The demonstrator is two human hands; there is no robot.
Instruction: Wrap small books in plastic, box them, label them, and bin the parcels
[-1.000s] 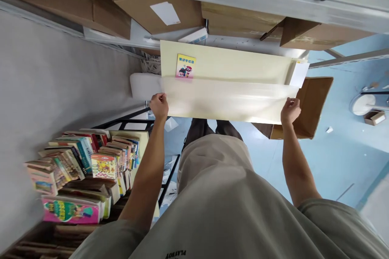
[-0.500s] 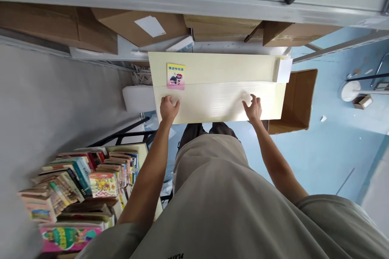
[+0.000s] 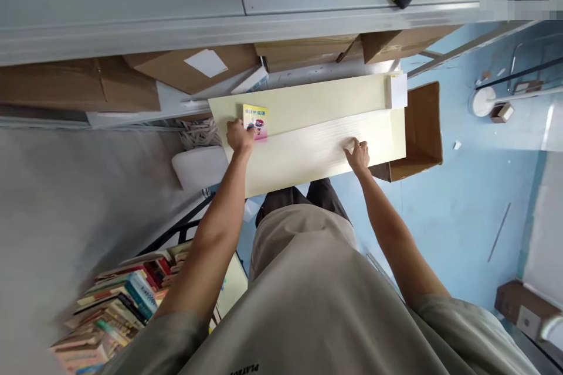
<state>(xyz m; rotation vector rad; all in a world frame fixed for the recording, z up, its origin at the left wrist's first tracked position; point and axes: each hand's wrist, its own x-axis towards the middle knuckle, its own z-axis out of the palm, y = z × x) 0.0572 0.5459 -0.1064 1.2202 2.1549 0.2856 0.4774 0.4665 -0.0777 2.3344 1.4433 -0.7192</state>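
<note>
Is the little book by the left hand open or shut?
Shut: the book lies with its picture cover facing up, and no inside pages show.

Booklet (image 3: pixel 260 118) on cream board (image 3: pixel 316 98), toward board's left end. Left hand (image 3: pixel 240 136) at booklet's left edge, thumb over cover. Right hand (image 3: pixel 358 154), fingers apart, at translucent sheet (image 3: pixel 303 149) along board's near side. Open carton (image 3: pixel 423 129) beyond board's right end.

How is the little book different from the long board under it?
The book is small; the board is much longer. The book's cover has a picture and writing; the board is plain pale yellow. The left hand touches the book, while the board stretches beneath that hand and the right hand. Both look flat with straight edges.
</note>
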